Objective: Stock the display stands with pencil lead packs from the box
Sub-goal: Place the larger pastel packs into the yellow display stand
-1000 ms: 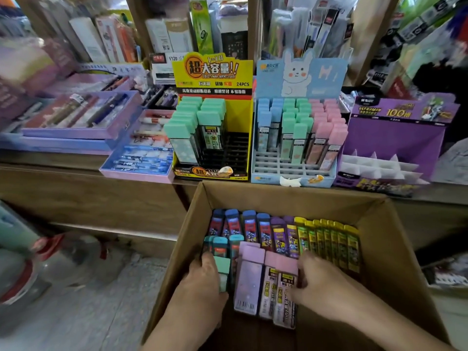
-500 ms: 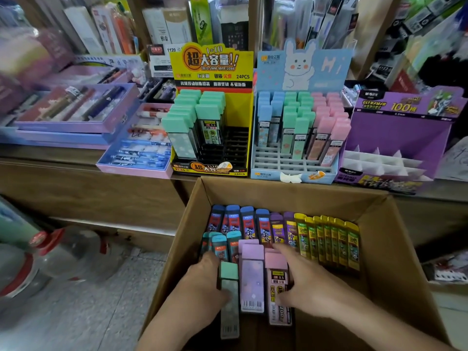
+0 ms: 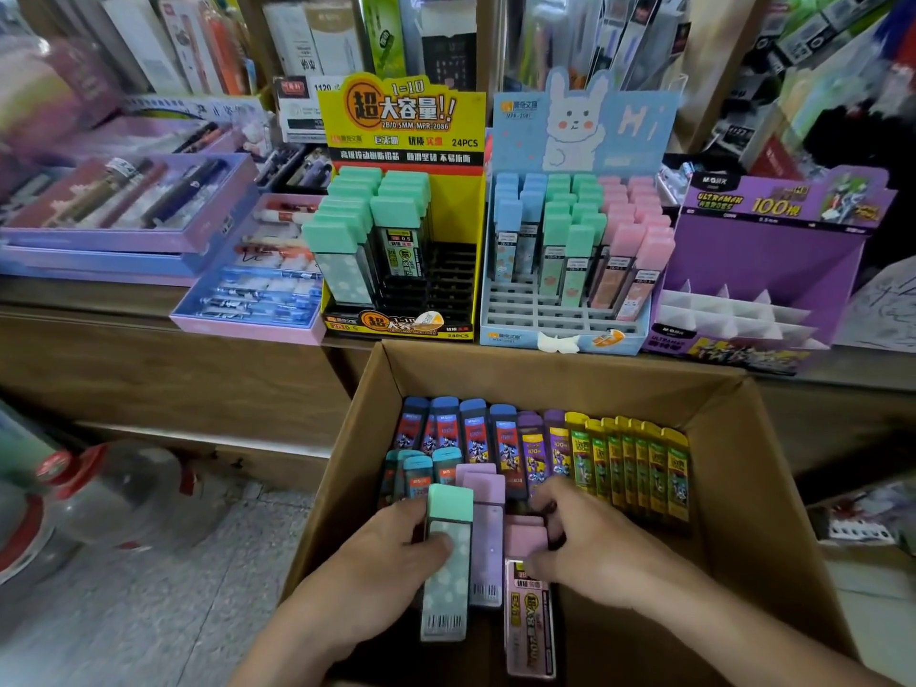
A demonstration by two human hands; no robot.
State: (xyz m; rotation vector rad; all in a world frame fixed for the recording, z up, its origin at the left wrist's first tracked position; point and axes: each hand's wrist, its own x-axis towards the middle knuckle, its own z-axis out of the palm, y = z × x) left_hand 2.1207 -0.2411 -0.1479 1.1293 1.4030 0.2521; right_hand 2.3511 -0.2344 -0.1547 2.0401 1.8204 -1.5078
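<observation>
Lead packs [image 3: 545, 448]: mostly in box [image 3: 773, 488], down in front of table [image 3: 148, 369]. Vs 0.5 s ago: mint pack [image 3: 446, 597] lifted a bit higher, now overlapping lilac pack [image 3: 488, 547]; L hand [image 3: 386, 552] gripping it, thumb clamped on its front, other fingers hidden behind. Vs 1 s ago: same pack out of teal cluster [image 3: 419, 476], then upright under that hand. Pink pack [image 3: 528, 622] pulled nearer camera; R hand [image 3: 595, 552] fingers bent together round its cap, thumb under, pinching it.

Looks: mint pack w/ plain mint cap, pale spotted body, barcode at near end; lilac similar, barcode too; pink w/ yellow-black label. Far row upright: blue caps, then purple, then yellow-green. Box of plain brown card.

On table, L to R: yellow stand [image 3: 401, 111] w/ mint packs in L half, black grid showing on R; blue stand [image 3: 585, 121] w/ blue, green, pink columns, front slots showing; purple stand [image 3: 763, 260] w/ white dividers showing.
</observation>
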